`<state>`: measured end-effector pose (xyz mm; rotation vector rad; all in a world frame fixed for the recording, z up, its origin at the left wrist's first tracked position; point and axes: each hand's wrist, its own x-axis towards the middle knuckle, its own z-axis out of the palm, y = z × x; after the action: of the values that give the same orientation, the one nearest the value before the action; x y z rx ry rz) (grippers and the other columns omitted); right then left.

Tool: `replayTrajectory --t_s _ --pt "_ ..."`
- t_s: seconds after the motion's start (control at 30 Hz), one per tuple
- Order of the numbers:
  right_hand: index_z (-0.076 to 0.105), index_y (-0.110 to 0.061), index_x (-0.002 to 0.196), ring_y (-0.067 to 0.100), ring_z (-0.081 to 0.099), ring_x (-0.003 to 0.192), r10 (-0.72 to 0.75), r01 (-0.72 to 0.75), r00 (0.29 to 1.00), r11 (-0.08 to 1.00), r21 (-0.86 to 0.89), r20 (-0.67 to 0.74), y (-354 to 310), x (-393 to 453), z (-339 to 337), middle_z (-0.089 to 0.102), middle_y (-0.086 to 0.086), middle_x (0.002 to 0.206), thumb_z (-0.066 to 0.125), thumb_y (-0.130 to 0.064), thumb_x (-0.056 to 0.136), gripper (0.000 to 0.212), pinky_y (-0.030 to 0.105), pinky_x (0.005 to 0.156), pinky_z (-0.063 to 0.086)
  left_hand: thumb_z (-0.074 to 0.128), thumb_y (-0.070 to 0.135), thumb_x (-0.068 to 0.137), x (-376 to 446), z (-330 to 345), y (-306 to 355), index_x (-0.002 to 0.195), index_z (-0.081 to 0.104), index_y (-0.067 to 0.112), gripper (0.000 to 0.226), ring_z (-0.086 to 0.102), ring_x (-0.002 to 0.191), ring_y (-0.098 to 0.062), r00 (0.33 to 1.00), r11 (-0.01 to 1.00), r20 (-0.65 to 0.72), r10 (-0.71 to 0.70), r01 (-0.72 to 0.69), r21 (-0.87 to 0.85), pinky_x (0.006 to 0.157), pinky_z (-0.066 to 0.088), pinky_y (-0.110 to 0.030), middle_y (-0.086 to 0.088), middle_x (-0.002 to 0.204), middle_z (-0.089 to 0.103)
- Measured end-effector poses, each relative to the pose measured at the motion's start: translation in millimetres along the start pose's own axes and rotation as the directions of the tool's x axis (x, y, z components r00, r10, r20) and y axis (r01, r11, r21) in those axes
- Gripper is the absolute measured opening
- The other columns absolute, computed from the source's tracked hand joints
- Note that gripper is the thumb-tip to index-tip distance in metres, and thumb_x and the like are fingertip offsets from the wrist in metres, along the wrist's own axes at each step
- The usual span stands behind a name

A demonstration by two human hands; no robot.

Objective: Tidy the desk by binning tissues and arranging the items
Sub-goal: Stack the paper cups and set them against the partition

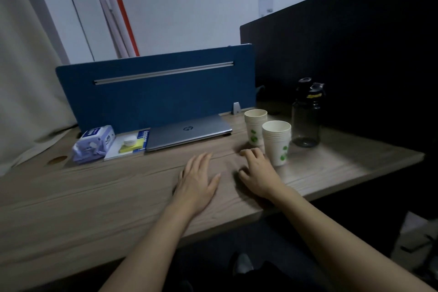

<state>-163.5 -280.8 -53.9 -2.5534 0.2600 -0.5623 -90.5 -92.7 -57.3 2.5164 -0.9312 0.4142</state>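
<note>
Both hands lie on the grey wood-grain counter (94,197) and hold nothing. The left hand (196,182) is flat with straight fingers; the right hand (258,173) has loosely bent fingers, just beside the nearer of two stacks of white paper cups with green marks (276,142). Behind the stacks stands one dark transparent water bottle (306,121). Along the blue divider panel (156,92) lie one closed silver laptop (187,134), one white and yellow booklet (129,146) and one purple pack of tissues (93,143).
</note>
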Motion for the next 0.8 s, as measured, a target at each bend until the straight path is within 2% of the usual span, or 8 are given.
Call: replayTrajectory --t_s 0.1,0.2,0.27,0.33,0.5,0.6,0.73,0.8 --pt "0.052 -0.011 0.124 0.031 0.051 0.114 0.136 -0.129 0.989 0.985 0.111 -0.058 13.0 -18.5 -17.0 0.050 0.014 0.127 0.056 -0.023 0.086 0.040 0.038 0.096 0.044 0.039 0.052 0.096 -6.2 -0.2 13.7 0.152 0.024 0.026 0.064 0.022 0.145 -0.019 1.000 1.000 0.009 -0.001 0.001 0.002 0.116 0.025 -0.045 0.001 0.158 0.029" --pt "0.057 -0.004 0.099 0.034 0.057 0.097 0.362 -0.290 0.903 0.911 0.292 -0.231 28.5 -30.4 -36.4 0.060 0.017 0.105 0.059 -0.019 0.082 0.023 0.035 0.078 0.044 0.041 0.050 0.097 -10.7 -1.7 18.9 0.151 0.026 0.024 0.062 0.027 0.142 -0.021 1.000 1.000 0.011 -0.012 0.012 0.003 0.114 0.028 -0.045 0.000 0.156 0.032" --pt "0.052 0.000 0.103 0.034 0.055 0.097 0.462 -0.337 0.842 0.853 0.398 -0.279 37.2 -31.9 -46.9 0.057 0.020 0.109 0.065 -0.020 0.081 0.032 0.035 0.079 0.042 0.041 0.050 0.097 -12.4 -2.8 19.4 0.151 0.027 0.023 0.062 0.028 0.142 -0.022 1.000 1.000 0.009 -0.026 0.026 0.004 0.114 0.029 -0.045 0.000 0.156 0.033" --pt "0.046 0.000 0.115 0.035 0.052 0.106 0.504 -0.364 0.822 0.823 0.436 -0.265 43.6 -29.8 -52.7 0.049 0.021 0.120 0.070 -0.024 0.079 0.050 0.041 0.091 0.044 0.040 0.052 0.097 -12.6 -3.4 19.5 0.150 0.027 0.024 0.062 0.029 0.142 -0.022 0.999 0.999 0.008 -0.040 0.040 -0.002 0.113 0.029 -0.045 0.001 0.155 0.033" --pt "0.039 -0.007 0.131 0.033 0.047 0.118 0.451 -0.339 0.856 0.859 0.383 -0.253 53.8 -16.5 -52.0 0.044 0.016 0.130 0.080 -0.037 0.070 0.079 0.046 0.102 0.042 0.038 0.056 0.095 -7.8 -0.2 15.1 0.151 0.024 0.027 0.065 0.027 0.143 -0.020 0.998 0.998 0.031 -0.058 0.059 -0.020 0.114 0.028 -0.046 0.003 0.157 0.030" --pt "0.042 -0.011 0.128 0.029 0.050 0.116 0.406 -0.298 0.885 0.870 0.392 -0.227 56.7 -0.5 -49.4 0.049 0.011 0.126 0.085 -0.038 0.065 0.081 0.047 0.100 0.045 0.039 0.056 0.095 1.9 3.8 9.7 0.152 0.022 0.028 0.066 0.027 0.144 -0.019 0.997 0.997 0.048 -0.063 0.065 -0.043 0.115 0.028 -0.048 0.003 0.158 0.029" --pt "0.047 -0.024 0.110 0.015 0.068 0.081 0.368 -0.237 0.911 0.837 0.493 -0.186 59.9 19.1 -43.7 0.060 -0.002 0.103 0.083 -0.037 0.060 0.063 0.041 0.061 0.060 0.042 0.053 0.096 24.9 12.0 3.8 0.153 0.023 0.024 0.067 0.029 0.143 -0.021 0.995 0.995 0.081 -0.050 0.056 -0.077 0.116 0.028 -0.047 0.000 0.158 0.029" --pt "0.046 -0.031 0.108 0.004 0.064 0.080 0.330 -0.214 0.929 0.850 0.482 -0.168 62.2 29.5 -40.4 0.061 -0.013 0.097 0.081 -0.040 0.059 0.062 0.028 0.060 0.054 0.044 0.052 0.096 39.2 18.7 2.1 0.153 0.023 0.024 0.066 0.032 0.142 -0.022 0.995 0.993 0.092 -0.036 0.046 -0.106 0.116 0.028 -0.045 -0.001 0.157 0.031"
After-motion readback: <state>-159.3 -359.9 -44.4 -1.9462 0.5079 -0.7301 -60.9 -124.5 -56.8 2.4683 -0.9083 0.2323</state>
